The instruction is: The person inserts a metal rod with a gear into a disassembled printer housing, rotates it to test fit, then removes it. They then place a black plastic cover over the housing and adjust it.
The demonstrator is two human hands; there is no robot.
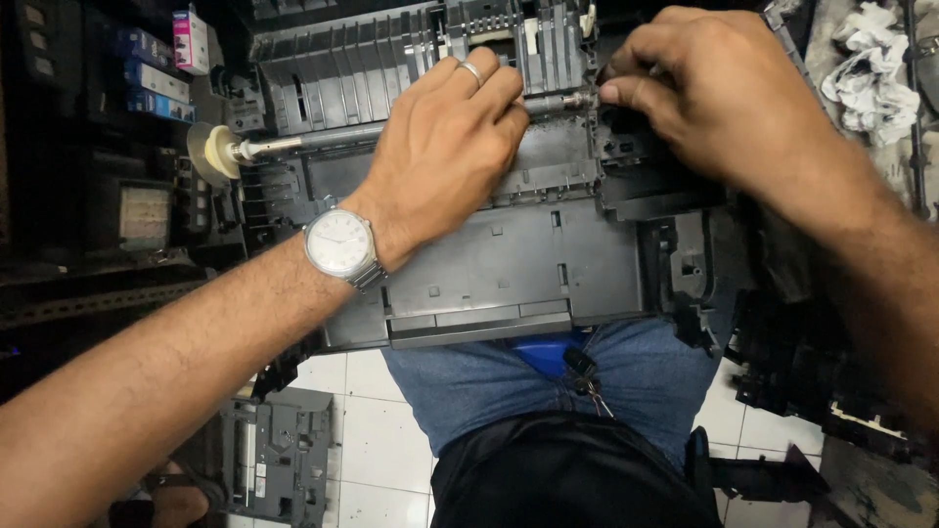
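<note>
The printer chassis (509, 264) rests on the person's lap, near edge overhanging the tiled floor (381, 440). Parts crowd both sides. The left hand (445, 147) lies knuckles-up, fingers curled over the metal shaft (313, 140); the right hand (704, 88) pinches the shaft's end.

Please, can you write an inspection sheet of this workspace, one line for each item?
Surface: white tiled floor; work rests on the person's lap.
Job's things: dark grey opened printer chassis; metal roller shaft with cream end wheel.
Clutter: crumpled white rags; small coloured boxes; grey printer part on floor.
Grippers: left hand, with ring and wristwatch, presses on the shaft; right hand pinches the shaft's right end.
Cables: nothing seen.
Surroundings: keys at waist; dark shelves at left.
</note>
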